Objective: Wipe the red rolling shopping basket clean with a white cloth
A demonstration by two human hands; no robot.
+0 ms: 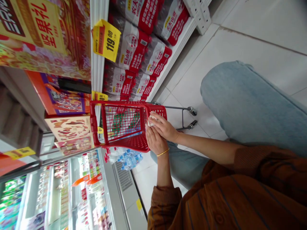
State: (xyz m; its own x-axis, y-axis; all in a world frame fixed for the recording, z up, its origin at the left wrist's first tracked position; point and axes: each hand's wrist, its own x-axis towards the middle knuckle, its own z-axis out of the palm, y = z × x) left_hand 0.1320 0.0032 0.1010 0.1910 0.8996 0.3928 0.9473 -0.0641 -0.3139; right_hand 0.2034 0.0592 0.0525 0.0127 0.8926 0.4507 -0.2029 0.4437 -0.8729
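My right hand [164, 127] and my left hand [155, 140], which has a thin gold bracelet [162, 153] at its wrist, are pressed together. Their fingers close around a crumpled white wad [153, 118] that looks like tissue, mostly covered by the fingers. Both hands are over the rim of a small red shopping cart [146, 127]. Through the cart's red grid [123, 120], packs with green and blue markings show. I cannot tell whether those are inside the cart or behind it.
The view is turned sideways. Shelved packs of red-labelled water bottles [129, 44] stand alongside the cart, near a yellow price tag [106, 40] and gift boxes [68, 129]. Cart wheels [192, 111] rest on white floor tiles [189, 73]. Blue-capped bottles [131, 159] stand by a refrigerated display [72, 191].
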